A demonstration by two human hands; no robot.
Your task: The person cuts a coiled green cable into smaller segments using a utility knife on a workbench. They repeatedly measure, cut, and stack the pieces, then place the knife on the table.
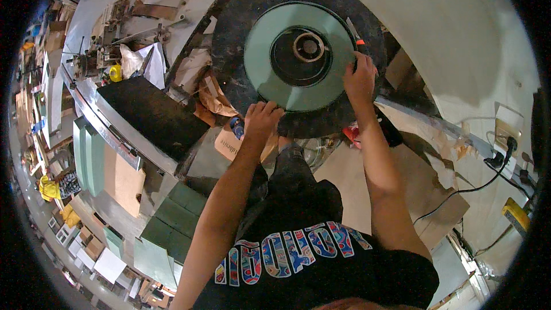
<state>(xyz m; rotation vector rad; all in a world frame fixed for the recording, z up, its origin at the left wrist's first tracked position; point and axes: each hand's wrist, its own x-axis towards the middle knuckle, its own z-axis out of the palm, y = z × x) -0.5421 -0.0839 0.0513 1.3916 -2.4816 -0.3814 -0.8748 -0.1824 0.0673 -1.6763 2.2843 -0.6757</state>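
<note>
A pale green ring-shaped sheet (275, 74) lies flat on a round black disc (229, 40) in front of me. In the ring's middle sits a dark hub with a tan collar (309, 47). My left hand (261, 119) rests on the near edge of the black disc, fingers curled over the rim by the green ring. My right hand (360, 77) holds a slim utility knife with an orange slider (354, 35) at the ring's right edge, blade end pointing away from me.
A long metal workbench (109, 120) runs along the left with a black slab (150, 113), tools and crumpled paper. Green panels (166, 224) and cardboard lie on the floor. A white curved wall (453, 28) with a socket and black cable (499, 158) is at right.
</note>
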